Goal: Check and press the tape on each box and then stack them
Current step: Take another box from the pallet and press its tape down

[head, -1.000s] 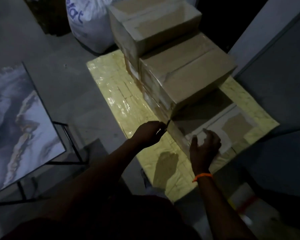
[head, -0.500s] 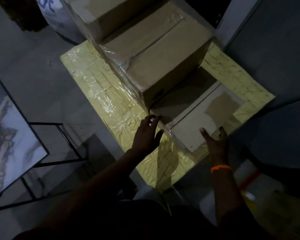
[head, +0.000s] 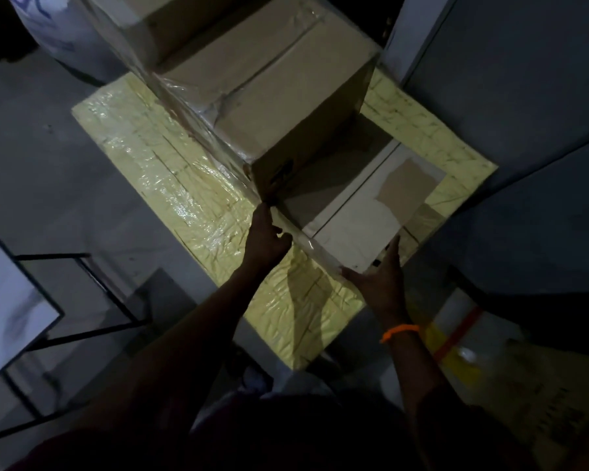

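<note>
Left hand point(head: 267, 232) sits on the low box's point(head: 354, 229) taped edge, likely pressing the tape; too dim to tell its grip. Right hand point(head: 380, 277), fingers spread, braces the near corner.

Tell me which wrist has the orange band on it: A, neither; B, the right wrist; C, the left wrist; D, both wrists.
B: the orange band sits on the wrist of the right hand, which touches the near corner of the white-topped box; the wrist of the left hand is bare.
</note>
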Demonstrator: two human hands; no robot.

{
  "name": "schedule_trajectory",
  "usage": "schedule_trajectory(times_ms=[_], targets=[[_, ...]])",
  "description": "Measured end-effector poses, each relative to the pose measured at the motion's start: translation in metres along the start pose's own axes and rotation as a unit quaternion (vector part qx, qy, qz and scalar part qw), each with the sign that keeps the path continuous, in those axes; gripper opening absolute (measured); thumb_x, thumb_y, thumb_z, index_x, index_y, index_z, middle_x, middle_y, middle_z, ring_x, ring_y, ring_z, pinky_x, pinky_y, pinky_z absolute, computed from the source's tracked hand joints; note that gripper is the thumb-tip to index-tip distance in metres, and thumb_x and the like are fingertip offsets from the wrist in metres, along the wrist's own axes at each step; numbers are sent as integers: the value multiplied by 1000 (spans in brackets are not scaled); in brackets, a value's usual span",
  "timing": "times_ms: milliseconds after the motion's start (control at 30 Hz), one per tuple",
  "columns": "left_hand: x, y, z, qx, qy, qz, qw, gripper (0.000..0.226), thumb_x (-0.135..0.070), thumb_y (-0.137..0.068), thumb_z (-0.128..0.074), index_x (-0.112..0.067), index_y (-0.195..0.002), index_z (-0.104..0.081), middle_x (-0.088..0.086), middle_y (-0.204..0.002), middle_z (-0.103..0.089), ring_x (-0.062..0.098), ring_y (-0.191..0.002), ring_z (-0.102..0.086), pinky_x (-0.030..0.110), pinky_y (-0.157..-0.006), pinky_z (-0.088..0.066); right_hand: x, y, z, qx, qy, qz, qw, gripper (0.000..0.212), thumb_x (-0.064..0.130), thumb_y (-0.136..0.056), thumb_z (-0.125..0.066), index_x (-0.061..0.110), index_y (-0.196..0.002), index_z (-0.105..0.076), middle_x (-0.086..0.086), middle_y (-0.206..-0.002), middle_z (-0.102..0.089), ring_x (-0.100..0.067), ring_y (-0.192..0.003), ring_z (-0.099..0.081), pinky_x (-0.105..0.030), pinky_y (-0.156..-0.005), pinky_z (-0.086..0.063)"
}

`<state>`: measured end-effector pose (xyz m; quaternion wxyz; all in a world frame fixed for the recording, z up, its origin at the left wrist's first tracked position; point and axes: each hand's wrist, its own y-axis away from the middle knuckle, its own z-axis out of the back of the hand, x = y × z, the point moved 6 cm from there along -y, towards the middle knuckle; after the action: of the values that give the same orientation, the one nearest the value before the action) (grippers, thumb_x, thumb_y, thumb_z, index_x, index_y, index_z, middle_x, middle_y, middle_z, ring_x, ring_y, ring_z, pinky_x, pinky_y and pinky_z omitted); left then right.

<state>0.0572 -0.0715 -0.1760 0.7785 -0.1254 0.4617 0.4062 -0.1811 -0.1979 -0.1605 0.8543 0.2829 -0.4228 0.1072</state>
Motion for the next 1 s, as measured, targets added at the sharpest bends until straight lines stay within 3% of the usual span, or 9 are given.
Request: schedule_trajectory(times_ms=[67, 133, 267, 333, 400, 533, 633, 767, 1000], targets=[[-2, 0, 5, 20, 29, 38, 999, 68, -21, -77, -67, -15, -140, -43, 2, -129, -57, 22, -87, -67, 36, -75, -55, -9, -5, 21, 4, 3, 4, 1000, 124, 17, -70, -95, 23, -165, -15, -3, -157, -46, -21, -135, -52, -43, -106, -51], [-9, 5, 3, 57, 9, 35, 998, 57, -33, -86, -68, -16, -137, -48, -3, -124, -64, 19, -77, -68, 34, -77, -52, -19, -6, 48, 2, -18, 3, 1000, 104, 22, -72, -89, 27, -160, -33, 4, -145, -57, -16, -127, -59, -42, -100, -56], [-19, 20, -16, 97, -21, 38, 994, 26, -51, -95, -62, -26, -104, -66, -1, -112, -67, 16, -93, -65, 31, -79, -49, -27, -15, 84, 54, -72, -59, 994, 72, -4, -89, -74, 14, -152, -43, -2, -140, -57, -9, -112, -62, -13, -77, -55], [-23, 17, -18, 79, -3, 83, 993, 38, -59, -90, -66, -24, -105, -64, -2, -112, -66, 18, -99, -64, 28, -75, -43, -31, -22, 90, 56, -114, -102, 987, 57, 3, -93, -72, 9, -144, -48, -9, -134, -63, -19, -110, -66, -17, -70, -57], [-31, 4, -20, 89, -20, 81, 993, 57, -53, -87, -73, -12, -125, -61, 1, -119, -63, 19, -106, -62, 24, -77, -40, -26, -27, 90, 32, -168, -124, 977, 48, 22, -94, -74, 9, -136, -55, -11, -121, -70, -14, -95, -73, -22, -63, -59], [-38, -15, -38, 206, -92, 51, 973, 71, -40, -87, -77, -4, -142, -52, 15, -139, -56, 30, -127, -53, 35, -98, -47, -7, -40, 67, -1, -208, -87, 974, 50, 27, -94, -75, 16, -139, -58, -3, -126, -72, -17, -109, -72, -33, -84, -63], [-38, -10, -32, 204, -75, 56, 974, 84, -37, -83, -82, -11, -152, -41, 12, -147, -50, 31, -130, -50, 36, -101, -48, -8, -34, 52, -33, -199, -68, 977, 54, 19, -94, -75, 16, -143, -55, -3, -132, -68, -18, -115, -67, -24, -84, -59], [-31, 31, -10, 199, 20, 39, 979, 79, -32, -82, -83, -20, -150, -45, 2, -144, -56, 25, -127, -57, 40, -102, -50, -33, 17, 45, -64, -220, -93, 969, 54, 15, -93, -76, 17, -143, -57, 0, -133, -69, -15, -119, -66, -34, -100, -55], [1, 120, 49, 249, 144, 63, 956, 66, -27, -76, -88, -24, -134, -57, -14, -130, -58, 12, -127, -54, 28, -103, -48, -37, 144, 14, -115, -229, -95, 962, 52, 11, -91, -76, 13, -141, -59, -3, -130, -70, -17, -117, -68, -20, -87, -58]])
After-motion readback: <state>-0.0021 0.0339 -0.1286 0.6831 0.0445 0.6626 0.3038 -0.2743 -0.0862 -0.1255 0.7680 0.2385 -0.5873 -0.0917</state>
